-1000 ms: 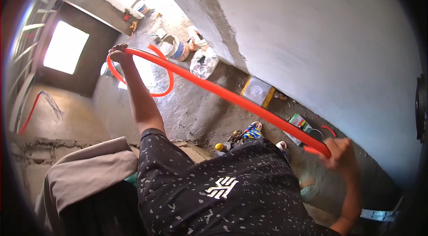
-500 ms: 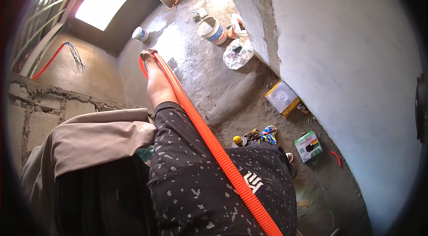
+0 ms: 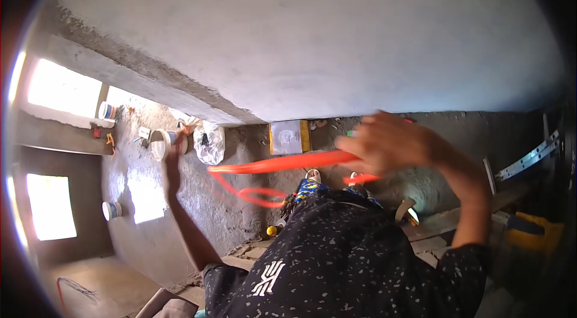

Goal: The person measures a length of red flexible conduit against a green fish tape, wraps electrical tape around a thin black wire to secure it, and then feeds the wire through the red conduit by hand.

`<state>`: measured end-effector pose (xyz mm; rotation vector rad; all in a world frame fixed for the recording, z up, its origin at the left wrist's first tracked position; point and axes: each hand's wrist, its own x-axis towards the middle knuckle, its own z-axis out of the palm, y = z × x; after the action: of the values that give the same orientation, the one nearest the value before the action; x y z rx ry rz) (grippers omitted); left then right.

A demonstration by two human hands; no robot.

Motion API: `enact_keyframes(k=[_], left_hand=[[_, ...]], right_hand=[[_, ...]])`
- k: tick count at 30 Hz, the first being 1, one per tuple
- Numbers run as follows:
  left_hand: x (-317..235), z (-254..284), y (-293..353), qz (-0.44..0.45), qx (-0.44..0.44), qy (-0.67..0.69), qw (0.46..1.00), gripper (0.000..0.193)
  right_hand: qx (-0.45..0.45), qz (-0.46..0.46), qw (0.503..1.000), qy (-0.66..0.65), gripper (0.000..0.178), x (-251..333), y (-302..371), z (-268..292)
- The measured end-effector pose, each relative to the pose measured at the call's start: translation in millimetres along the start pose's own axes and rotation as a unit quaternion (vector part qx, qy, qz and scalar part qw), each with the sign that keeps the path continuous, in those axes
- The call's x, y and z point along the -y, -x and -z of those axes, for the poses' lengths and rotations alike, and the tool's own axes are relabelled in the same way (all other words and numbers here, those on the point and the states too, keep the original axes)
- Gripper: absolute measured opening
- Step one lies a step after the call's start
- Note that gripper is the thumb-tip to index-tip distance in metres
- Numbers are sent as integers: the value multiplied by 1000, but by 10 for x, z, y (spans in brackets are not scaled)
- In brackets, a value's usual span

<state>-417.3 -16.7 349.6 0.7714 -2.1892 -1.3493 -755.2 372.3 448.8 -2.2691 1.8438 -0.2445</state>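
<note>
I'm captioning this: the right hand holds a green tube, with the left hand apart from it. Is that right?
Not quite: the tube is orange-red, not green, as the head view shows. The right hand holds it, and the left hand is apart from it.

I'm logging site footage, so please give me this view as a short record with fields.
Right hand: closed around an orange tube
Left hand: raised, blurred, apart from the tube
Tube shape: bends back at left into a loose curl
On floor: bucket, clear plastic bag, yellow-edged box
Backdrop: grey wall
</note>
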Motion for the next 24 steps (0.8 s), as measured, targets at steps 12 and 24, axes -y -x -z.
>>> enact_keyframes(k=[12,24], left_hand=[[-1399,-1168,132,-85,159,-196,964,32],[-1213,-507,340,-37,223,-220,949,31]], right_hand=[[-30,-49,951,-305,32,-545,-207,-496],[-99,-63,959,-258,31,-389,806,-392]])
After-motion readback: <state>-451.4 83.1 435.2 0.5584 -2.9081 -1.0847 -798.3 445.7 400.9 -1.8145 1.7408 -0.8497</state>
